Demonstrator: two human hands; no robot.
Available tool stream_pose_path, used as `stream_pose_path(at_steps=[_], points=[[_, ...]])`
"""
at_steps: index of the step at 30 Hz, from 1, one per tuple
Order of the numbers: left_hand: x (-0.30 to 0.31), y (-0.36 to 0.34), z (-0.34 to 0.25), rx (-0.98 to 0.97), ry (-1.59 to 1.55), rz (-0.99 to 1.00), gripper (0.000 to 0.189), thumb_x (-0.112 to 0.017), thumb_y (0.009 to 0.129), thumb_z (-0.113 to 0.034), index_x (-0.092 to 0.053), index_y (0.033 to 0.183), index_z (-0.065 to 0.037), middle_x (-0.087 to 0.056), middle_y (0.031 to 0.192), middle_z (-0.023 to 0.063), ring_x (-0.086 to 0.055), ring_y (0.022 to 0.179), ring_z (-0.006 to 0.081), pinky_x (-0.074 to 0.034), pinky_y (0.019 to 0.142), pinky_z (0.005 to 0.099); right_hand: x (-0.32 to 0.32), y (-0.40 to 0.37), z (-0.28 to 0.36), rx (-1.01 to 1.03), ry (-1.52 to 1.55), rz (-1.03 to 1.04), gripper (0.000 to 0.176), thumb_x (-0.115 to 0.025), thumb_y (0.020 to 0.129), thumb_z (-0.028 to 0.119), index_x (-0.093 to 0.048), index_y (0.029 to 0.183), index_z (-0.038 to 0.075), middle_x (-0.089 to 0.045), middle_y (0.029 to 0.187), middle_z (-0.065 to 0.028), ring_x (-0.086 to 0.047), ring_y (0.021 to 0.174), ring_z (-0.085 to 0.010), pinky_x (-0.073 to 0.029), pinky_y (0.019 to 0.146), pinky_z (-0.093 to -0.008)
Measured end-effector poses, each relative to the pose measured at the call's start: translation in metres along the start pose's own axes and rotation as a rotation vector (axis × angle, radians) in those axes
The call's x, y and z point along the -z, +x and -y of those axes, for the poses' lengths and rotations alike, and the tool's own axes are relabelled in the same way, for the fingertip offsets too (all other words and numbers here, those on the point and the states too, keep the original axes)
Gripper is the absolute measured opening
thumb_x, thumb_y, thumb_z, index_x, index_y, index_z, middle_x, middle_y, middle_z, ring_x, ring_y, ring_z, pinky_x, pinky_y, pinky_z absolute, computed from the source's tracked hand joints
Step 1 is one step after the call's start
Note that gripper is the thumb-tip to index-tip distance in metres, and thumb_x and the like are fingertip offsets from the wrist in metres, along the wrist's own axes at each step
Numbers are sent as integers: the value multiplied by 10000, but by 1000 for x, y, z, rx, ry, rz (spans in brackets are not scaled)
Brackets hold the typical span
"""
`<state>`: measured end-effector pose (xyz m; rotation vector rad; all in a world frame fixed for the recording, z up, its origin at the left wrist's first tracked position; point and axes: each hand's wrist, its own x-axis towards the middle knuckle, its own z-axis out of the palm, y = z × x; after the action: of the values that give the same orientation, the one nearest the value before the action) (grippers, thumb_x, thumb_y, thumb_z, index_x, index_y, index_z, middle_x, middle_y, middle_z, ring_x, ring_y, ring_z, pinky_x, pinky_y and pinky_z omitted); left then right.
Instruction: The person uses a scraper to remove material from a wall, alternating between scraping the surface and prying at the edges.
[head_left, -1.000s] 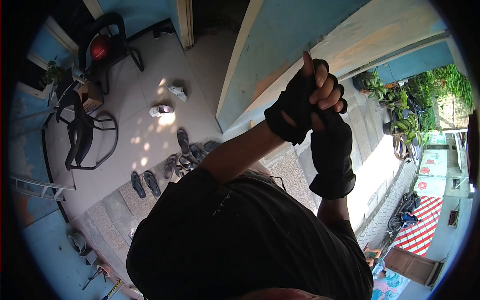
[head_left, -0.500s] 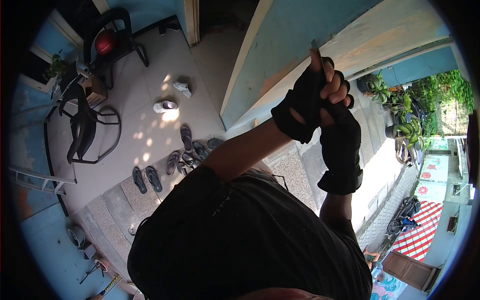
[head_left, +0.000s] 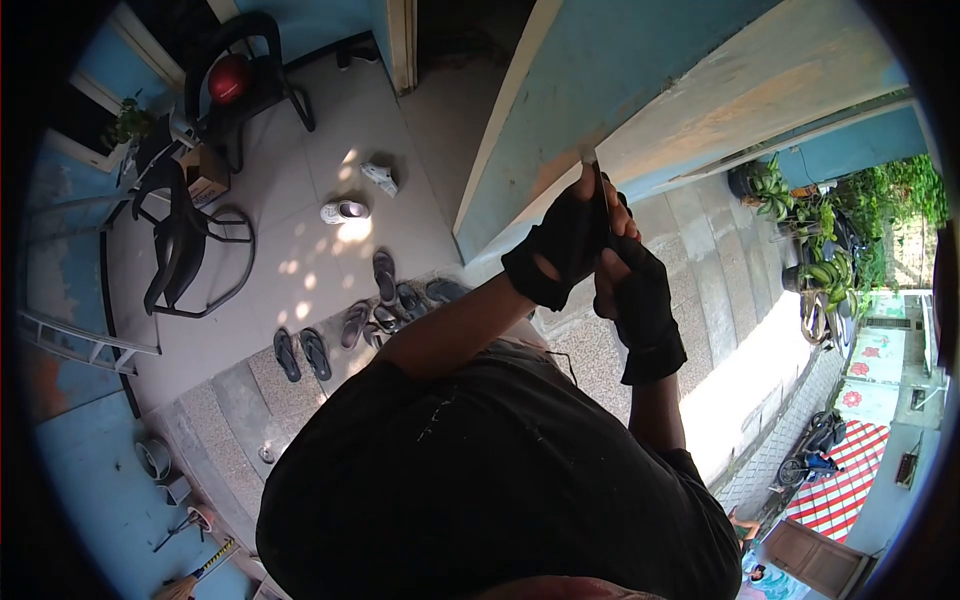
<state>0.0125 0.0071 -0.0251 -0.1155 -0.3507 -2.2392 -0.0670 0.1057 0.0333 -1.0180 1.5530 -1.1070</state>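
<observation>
Sandals (head_left: pixel 315 353) near white shoes (head_left: pixel 344 212); cardboard box (head_left: pixel 207 174) near chair (head_left: pixel 178 250).

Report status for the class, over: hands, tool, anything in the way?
Left hand gripping thin tool; right hand close at its lower end. Tip up at the painted wall. No obstruction visible at the tip; sandals on the ground, clear of both hands.

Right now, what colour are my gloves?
The gloves are black, best seen in the head view.

Tiled floor (head_left: pixel 280 220) — two white shoes (head_left: pixel 344 212) | sandals (head_left: pixel 384 277) near edge | black chairs (head_left: pixel 180 250)
</observation>
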Motion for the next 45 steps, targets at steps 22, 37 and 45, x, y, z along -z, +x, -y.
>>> stream_pose_path(at_steps=[22, 37, 45], points=[[-156, -86, 10, -777, 1145, 863, 250, -485, 953, -222, -610, 1031, -20, -676, 967, 122, -643, 896, 239, -513, 783, 392, 84, 38, -51, -56, 148, 329, 488, -549, 959, 120, -398, 1411, 16, -418, 662, 58, -370, 497, -27, -338, 442, -191], [-84, -56, 45, -1014, 1844, -245, 234, -549, 932, -234, -597, 1042, -33, -683, 1078, 171, -676, 975, 303, -541, 759, 369, 139, 66, -38, -95, 196, 627, 541, -537, 926, 42, -381, 1443, 52, -449, 714, 50, -404, 568, -30, -371, 503, -198], [-67, -61, 63, -1024, 1734, -407, 205, -552, 916, -198, -593, 954, -1, -695, 947, 170, -684, 882, 277, -531, 728, 358, 138, 63, -25, 67, 195, 684, 552, -555, 928, 98, -361, 1436, 4, -450, 701, 25, -402, 525, -45, -365, 464, -208]])
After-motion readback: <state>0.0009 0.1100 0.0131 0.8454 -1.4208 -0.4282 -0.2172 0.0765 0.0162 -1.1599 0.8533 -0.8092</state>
